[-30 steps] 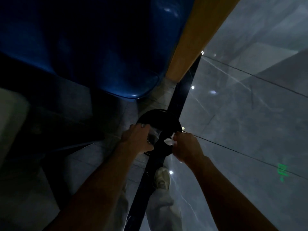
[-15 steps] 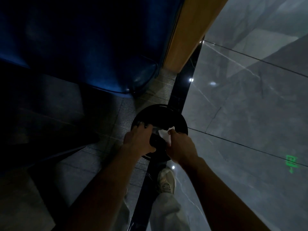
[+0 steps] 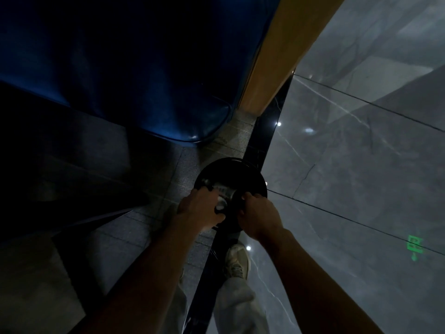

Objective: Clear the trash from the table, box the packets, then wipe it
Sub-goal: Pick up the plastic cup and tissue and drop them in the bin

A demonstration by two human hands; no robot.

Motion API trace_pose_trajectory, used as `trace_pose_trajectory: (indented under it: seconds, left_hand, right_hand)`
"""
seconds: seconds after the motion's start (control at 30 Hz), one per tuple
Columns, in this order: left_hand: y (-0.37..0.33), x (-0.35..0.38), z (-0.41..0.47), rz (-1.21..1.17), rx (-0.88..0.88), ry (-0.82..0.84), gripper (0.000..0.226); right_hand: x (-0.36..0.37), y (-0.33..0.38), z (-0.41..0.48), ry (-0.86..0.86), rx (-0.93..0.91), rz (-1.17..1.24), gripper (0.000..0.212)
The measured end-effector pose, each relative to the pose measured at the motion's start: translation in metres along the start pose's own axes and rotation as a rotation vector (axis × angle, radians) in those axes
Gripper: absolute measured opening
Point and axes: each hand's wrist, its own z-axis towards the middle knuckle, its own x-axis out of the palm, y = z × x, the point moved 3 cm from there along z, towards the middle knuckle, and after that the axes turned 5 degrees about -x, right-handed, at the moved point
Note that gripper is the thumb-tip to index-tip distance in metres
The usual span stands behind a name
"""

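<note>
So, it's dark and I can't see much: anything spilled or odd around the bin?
Nothing stands out. Both hands, left and right, hold pale trash over the black bin; no spill shows on the floor nearby.

Dim view down at floor. Round black bin (image 3: 231,174) sits on a dark strip (image 3: 267,131), both hands over its mouth: left hand (image 3: 204,208) and right hand (image 3: 258,216) near each other w/ pale trash (image 3: 221,196) between, so little room at the opening. Big blue seat (image 3: 134,68) blocks upper left, close to bin's far-left side; wood post (image 3: 284,44) stands just behind. Shoe (image 3: 237,260) & trouser legs crowd the near side. Right of bin, glossy grey tile (image 3: 361,177) is open.
</note>
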Motion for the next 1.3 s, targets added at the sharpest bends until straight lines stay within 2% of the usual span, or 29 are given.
trace_pose_trajectory:
  seconds: [0.17,0.37,0.5,0.63,0.77,0.9,0.97,1.07,1.17,1.3]
  left_hand:
    - [-0.017,-0.027,-0.038,-0.072,-0.006,0.013,0.052]
    - [-0.036,-0.075,-0.115,-0.159,-0.047,0.034,0.051]
    - [-0.046,-0.107,-0.185,-0.218,-0.071,-0.004,0.051]
    - [-0.050,-0.131,-0.259,-0.243,-0.083,-0.040,0.047]
    - [-0.043,-0.157,-0.331,-0.298,-0.106,-0.102,0.046]
    - [-0.018,-0.174,-0.402,-0.358,-0.166,-0.189,0.051]
    - [0.003,-0.177,-0.434,-0.414,-0.213,-0.241,0.052]
    - [0.042,-0.176,-0.475,-0.481,-0.283,-0.332,0.051]
    - [0.083,-0.167,-0.509,-0.559,-0.386,-0.409,0.052]
    - [0.134,-0.142,-0.552,-0.657,-0.518,-0.500,0.051]
  right_hand:
    - [-0.039,0.012,-0.030,-0.008,-0.037,-0.122,0.047]
    - [-0.098,0.031,-0.086,0.184,-0.068,-0.050,0.039]
    - [-0.145,0.052,-0.136,0.314,-0.117,-0.118,0.042]
    - [-0.191,0.086,-0.186,0.329,-0.191,-0.210,0.040]
    - [-0.230,0.134,-0.232,0.342,-0.275,-0.276,0.048]
    - [-0.253,0.196,-0.272,0.338,-0.415,-0.369,0.054]
    - [-0.257,0.229,-0.287,0.319,-0.481,-0.444,0.027]
    - [-0.257,0.286,-0.306,0.342,-0.522,-0.553,0.025]
    - [-0.247,0.337,-0.319,0.317,-0.571,-0.574,0.056]
    - [-0.223,0.394,-0.335,0.310,-0.651,-0.636,0.060]
